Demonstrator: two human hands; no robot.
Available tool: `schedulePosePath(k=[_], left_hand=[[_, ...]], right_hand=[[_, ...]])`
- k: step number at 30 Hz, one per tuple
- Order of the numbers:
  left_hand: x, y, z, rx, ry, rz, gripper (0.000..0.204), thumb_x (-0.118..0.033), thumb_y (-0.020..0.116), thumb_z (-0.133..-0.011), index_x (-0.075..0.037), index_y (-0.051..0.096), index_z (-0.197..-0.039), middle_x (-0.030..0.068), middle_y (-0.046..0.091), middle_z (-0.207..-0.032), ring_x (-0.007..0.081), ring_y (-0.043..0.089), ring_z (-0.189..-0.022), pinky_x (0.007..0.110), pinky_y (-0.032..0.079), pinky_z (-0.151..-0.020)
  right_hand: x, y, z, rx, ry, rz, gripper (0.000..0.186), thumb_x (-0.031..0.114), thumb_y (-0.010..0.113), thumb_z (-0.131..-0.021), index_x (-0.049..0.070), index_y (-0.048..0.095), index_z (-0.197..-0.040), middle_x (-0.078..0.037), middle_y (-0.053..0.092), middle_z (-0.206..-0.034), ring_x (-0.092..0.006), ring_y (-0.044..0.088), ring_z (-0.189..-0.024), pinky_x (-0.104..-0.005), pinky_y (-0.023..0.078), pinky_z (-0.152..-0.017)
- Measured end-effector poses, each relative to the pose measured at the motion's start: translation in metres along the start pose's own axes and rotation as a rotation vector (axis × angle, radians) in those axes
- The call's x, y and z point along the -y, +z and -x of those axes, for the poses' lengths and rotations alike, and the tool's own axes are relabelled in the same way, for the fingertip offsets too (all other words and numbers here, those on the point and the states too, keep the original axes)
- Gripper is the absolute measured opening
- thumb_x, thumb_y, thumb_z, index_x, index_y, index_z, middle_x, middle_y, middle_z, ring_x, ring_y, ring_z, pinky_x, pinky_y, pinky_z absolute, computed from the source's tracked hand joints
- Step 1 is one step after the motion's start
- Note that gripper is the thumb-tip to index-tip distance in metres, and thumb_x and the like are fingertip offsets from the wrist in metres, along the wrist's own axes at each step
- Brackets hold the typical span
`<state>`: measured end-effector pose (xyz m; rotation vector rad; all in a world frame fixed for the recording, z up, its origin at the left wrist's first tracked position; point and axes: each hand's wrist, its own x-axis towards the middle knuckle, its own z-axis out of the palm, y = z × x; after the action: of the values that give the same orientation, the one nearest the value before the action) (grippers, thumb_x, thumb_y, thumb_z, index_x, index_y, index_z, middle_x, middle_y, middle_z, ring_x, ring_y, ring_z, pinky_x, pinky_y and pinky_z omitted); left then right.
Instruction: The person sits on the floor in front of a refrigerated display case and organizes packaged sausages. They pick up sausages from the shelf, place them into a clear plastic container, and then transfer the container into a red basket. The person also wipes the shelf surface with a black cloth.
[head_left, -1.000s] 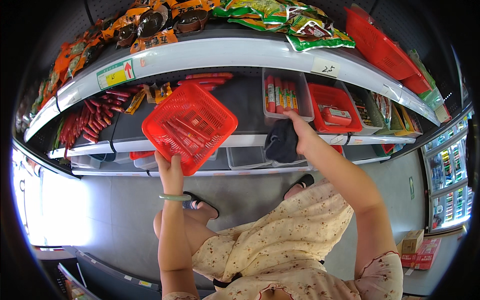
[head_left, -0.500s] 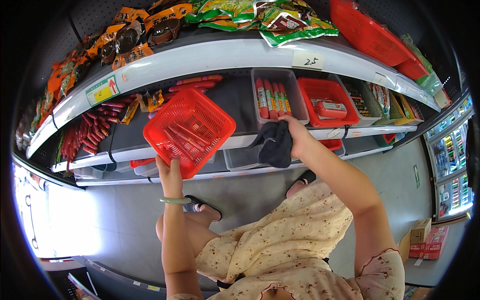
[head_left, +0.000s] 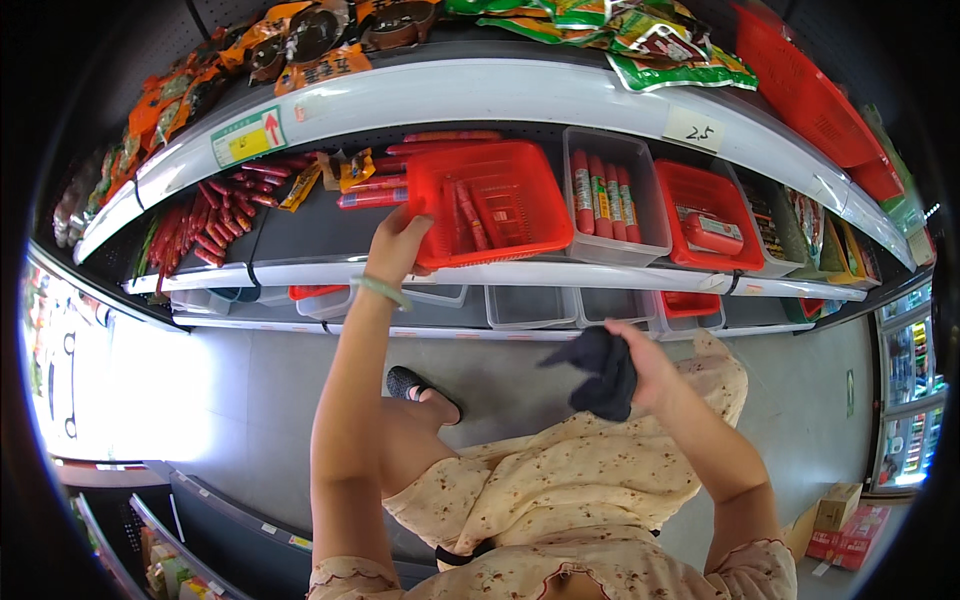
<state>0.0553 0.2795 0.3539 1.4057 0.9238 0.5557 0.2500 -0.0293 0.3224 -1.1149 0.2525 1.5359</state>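
Observation:
My left hand (head_left: pixel 402 240), a pale green bangle at its wrist, grips the near left corner of a red plastic basket (head_left: pixel 535 240). A few thin red sausage packs (head_left: pixel 470 215) lie in that basket, which is at the middle shelf, left of a clear bin (head_left: pixel 655 225) of thick red sausages (head_left: pixel 605 195). Whether its bottom rests fully on the shelf I cannot tell. Lower down, in front of my dress, my right hand (head_left: pixel 650 370) is closed around a crumpled dark cloth (head_left: pixel 605 375), away from the shelf.
Loose red sausage sticks (head_left: pixel 205 215) are piled at the shelf's left. Right of the clear bin stands another red basket (head_left: pixel 730 255) with a red pack. Clear bins (head_left: pixel 530 308) line the lower shelf. Bagged snacks (head_left: pixel 680 50) lie above. Cartons (head_left: pixel 845 530) sit on the floor at right.
The basket in my left hand has moved right and up onto the shelf area, beside the clear bin. My right hand has drawn the cloth down, away from the shelf.

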Motion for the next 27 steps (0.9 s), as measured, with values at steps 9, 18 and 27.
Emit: schedulePosePath(k=[9,18,27], left_hand=[[0.043,-0.017,-0.096,-0.199,0.277,-0.384,0.050,-0.029,0.064,-0.086,0.005,0.061,-0.122,0.0157,0.069,-0.113,0.0227,0.067,-0.097,0.032,0.048,-0.092],[-0.008,-0.002,-0.060,-0.080,-0.007,-0.359,0.072,-0.056,0.059,-0.091,-0.003,0.051,-0.139,0.0105,0.064,-0.117,0.0148,0.064,-0.086,0.030,0.057,-0.060],[0.050,0.028,0.065,-0.274,0.493,-0.231,0.025,-0.013,0.052,-0.101,-0.003,0.059,-0.122,0.0091,0.057,-0.124,0.0102,0.056,-0.082,0.022,0.048,-0.066]], right_hand=[[-0.060,-0.063,-0.002,-0.129,0.030,-0.103,0.027,0.034,0.058,-0.095,0.008,0.067,-0.092,-0.005,0.068,-0.081,-0.0205,0.065,-0.073,-0.0366,0.054,-0.068],[-0.037,-0.087,-0.040,-0.354,-0.174,0.876,0.061,0.058,0.058,-0.089,0.002,0.069,-0.111,-0.018,0.070,-0.097,-0.0286,0.067,-0.089,-0.0401,0.053,-0.083],[0.084,-0.143,-0.097,-0.717,-0.263,2.108,0.034,0.026,0.053,-0.089,0.008,0.070,-0.112,-0.020,0.065,-0.121,-0.0320,0.066,-0.109,-0.0445,0.056,-0.084]])
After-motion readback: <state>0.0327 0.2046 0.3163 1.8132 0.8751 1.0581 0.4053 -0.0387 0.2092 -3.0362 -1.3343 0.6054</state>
